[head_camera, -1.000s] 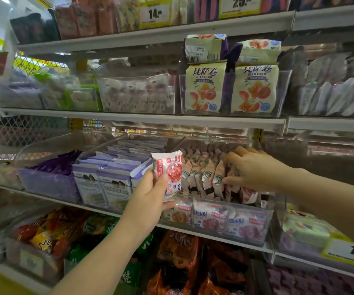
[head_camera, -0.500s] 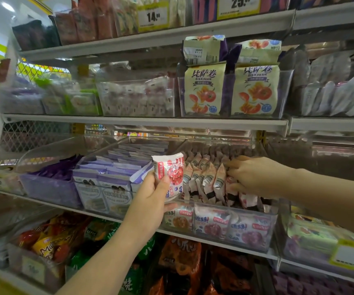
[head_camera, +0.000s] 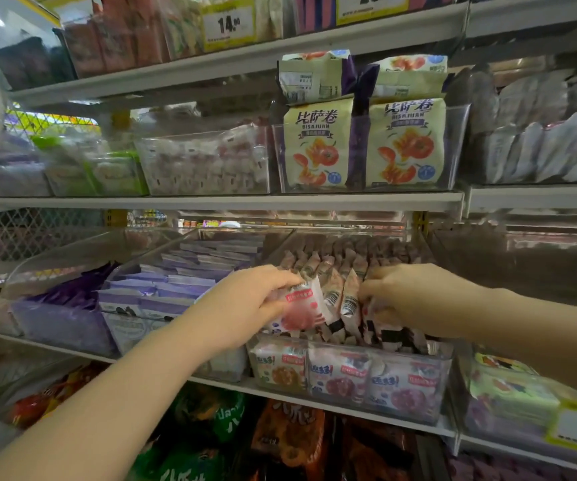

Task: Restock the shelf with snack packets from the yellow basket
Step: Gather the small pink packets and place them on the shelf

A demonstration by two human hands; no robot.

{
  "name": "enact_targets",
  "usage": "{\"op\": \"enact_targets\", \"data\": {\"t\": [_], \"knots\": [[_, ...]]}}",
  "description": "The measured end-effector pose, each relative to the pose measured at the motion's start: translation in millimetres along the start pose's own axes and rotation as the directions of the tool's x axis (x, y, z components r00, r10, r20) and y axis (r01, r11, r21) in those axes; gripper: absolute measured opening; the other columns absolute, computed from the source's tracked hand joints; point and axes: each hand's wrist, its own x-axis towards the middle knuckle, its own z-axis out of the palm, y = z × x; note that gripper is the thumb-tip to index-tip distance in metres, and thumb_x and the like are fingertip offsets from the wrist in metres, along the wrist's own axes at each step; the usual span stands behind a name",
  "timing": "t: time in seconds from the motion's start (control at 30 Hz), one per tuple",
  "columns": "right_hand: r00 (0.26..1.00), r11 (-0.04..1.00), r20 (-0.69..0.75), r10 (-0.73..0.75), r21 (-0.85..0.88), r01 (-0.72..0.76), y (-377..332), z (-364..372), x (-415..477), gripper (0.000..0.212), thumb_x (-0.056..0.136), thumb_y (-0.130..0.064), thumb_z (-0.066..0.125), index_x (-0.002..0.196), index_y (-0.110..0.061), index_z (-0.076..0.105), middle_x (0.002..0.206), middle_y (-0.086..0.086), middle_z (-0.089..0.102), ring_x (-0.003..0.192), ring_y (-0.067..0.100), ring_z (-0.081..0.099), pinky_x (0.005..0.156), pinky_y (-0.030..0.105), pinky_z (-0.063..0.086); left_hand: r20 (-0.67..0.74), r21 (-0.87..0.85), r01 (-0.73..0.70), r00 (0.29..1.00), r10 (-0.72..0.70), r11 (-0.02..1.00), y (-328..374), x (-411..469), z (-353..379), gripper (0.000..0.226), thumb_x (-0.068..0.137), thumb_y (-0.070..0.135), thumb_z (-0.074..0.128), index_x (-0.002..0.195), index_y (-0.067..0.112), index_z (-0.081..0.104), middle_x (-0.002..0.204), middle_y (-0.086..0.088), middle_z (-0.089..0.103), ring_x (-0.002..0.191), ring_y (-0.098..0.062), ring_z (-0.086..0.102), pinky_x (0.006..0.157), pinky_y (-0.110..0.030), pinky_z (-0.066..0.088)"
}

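Fingertips of our right hand (head_camera: 415, 296) hide among upright packets (head_camera: 349, 289) in the clear bin (head_camera: 445, 373), grip unclear; our left hand (head_camera: 245, 307) pinches a pink packet (head_camera: 302, 307).

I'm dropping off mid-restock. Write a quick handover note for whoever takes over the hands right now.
Left hand: grips one red-and-white snack packet at the front left of the clear bin on the middle shelf. The packet is not yet slotted in.
Right hand: fingers curled over the standing packets in the same bin, apparently holding them aside.
Done: the bin already holds several rows of packets.
Left: seat the held packet in the gap, let go with both hands, fetch more. The yellow basket is out of view, so remaining stock is unknown.
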Motion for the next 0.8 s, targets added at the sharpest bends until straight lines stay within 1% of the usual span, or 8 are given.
{"op": "enact_targets", "data": {"t": [0.07, 0.17, 0.27, 0.33, 0.43, 0.6, 0.7, 0.8], "knots": [[0.998, 1.0, 0.058, 0.029, 0.005, -0.029, -3, 7, 0, 0.056, 0.094, -0.043, 0.049, 0.145, -0.031, 0.026, 0.123, -0.001, 0.054, 0.105, 0.021, 0.057, 0.079, 0.03, 0.049, 0.099, 0.142, -0.02, 0.995, 0.006, 0.99, -1, 4, -2, 0.043, 0.096, 0.023, 0.056, 0.136, 0.037, 0.05, 0.127, 0.012, 0.057, 0.114, -0.008, 0.053, 0.1, -0.029, 0.04], [0.987, 0.999, 0.159, 0.024, 0.045, -0.032, 2, 4, -6, 0.066, 0.091, -0.053, 0.05, 0.145, -0.035, 0.017, 0.138, -0.002, 0.047, 0.116, 0.021, 0.053, 0.094, 0.037, 0.049, 0.208, 0.425, -0.075, 0.978, -0.017, 0.902, -2, 6, 3, 0.033, 0.097, 0.024, 0.053, 0.127, 0.037, 0.052, 0.124, 0.003, 0.06, 0.117, -0.021, 0.05, 0.1, -0.035, 0.037], [0.984, 0.995, 0.18, 0.005, 0.095, -0.022, 10, -6, -12, 0.075, 0.086, -0.06, 0.053, 0.146, -0.043, 0.012, 0.145, -0.008, 0.04, 0.123, 0.017, 0.049, 0.1, 0.034, 0.045, 0.224, 0.553, -0.091, 0.974, -0.043, 0.828, -2, 3, 10, 0.03, 0.1, 0.026, 0.047, 0.128, 0.036, 0.049, 0.137, 0.002, 0.047, 0.123, -0.023, 0.039, 0.104, -0.037, 0.033], [0.995, 0.988, 0.095, 0.017, 0.153, -0.032, 15, -15, -18, 0.079, 0.081, -0.063, 0.057, 0.144, -0.048, 0.012, 0.145, -0.013, 0.039, 0.123, 0.013, 0.048, 0.101, 0.031, 0.043, 0.203, 0.509, -0.058, 0.978, -0.054, 0.859, 2, 0, 9, 0.041, 0.098, 0.031, 0.05, 0.138, 0.04, 0.042, 0.142, 0.007, 0.037, 0.126, -0.02, 0.035, 0.105, -0.037, 0.031], [1.0, 0.993, -0.017, 0.021, 0.116, -0.019, 27, -22, -32, 0.071, 0.078, -0.065, 0.058, 0.14, -0.048, 0.027, 0.137, -0.018, 0.047, 0.115, 0.007, 0.051, 0.097, 0.027, 0.044, 0.103, 0.33, 0.015, 0.993, -0.052, 0.944, 14, 2, -2, 0.046, 0.095, 0.033, 0.055, 0.138, 0.044, 0.04, 0.133, 0.012, 0.04, 0.124, -0.013, 0.038, 0.103, -0.035, 0.036], [1.0, 1.0, -0.005, 0.018, 0.015, -0.018, 23, -14, -37, 0.056, 0.075, -0.059, 0.057, 0.128, -0.039, 0.049, 0.121, -0.012, 0.061, 0.106, 0.015, 0.059, 0.093, 0.037, 0.048, -0.059, 0.038, -0.034, 0.998, 0.036, 0.999, 50, 26, 12, 0.044, 0.094, 0.044, 0.053, 0.137, 0.038, 0.044, 0.137, 0.012, 0.046, 0.125, -0.009, 0.045, 0.107, -0.04, 0.038], [0.998, 1.0, -0.067, -0.002, -0.027, 0.0, 19, -9, -25, 0.036, 0.078, -0.053, 0.06, 0.108, -0.033, 0.06, 0.1, -0.007, 0.064, 0.087, 0.018, 0.062, 0.083, 0.034, 0.051, 0.017, 0.153, -0.083, 0.997, 0.081, 0.985, 76, 42, 51, 0.066, 0.087, 0.06, 0.053, 0.144, 0.035, 0.033, 0.145, 0.009, 0.041, 0.134, -0.015, 0.038, 0.112, -0.042, 0.026], [0.992, 0.998, -0.109, 0.067, -0.005, -0.068, 20, -10, -14, 0.026, 0.083, -0.048, 0.061, 0.1, -0.029, 0.065, 0.09, -0.005, 0.066, 0.075, 0.017, 0.06, 0.069, 0.029, 0.053, -0.039, 0.309, -0.037, 0.998, 0.051, 0.95, 79, 61, 73, 0.061, 0.086, 0.058, 0.055, 0.138, 0.029, 0.043, 0.138, 0.003, 0.05, 0.129, -0.021, 0.04, 0.106, -0.042, 0.029]]}}
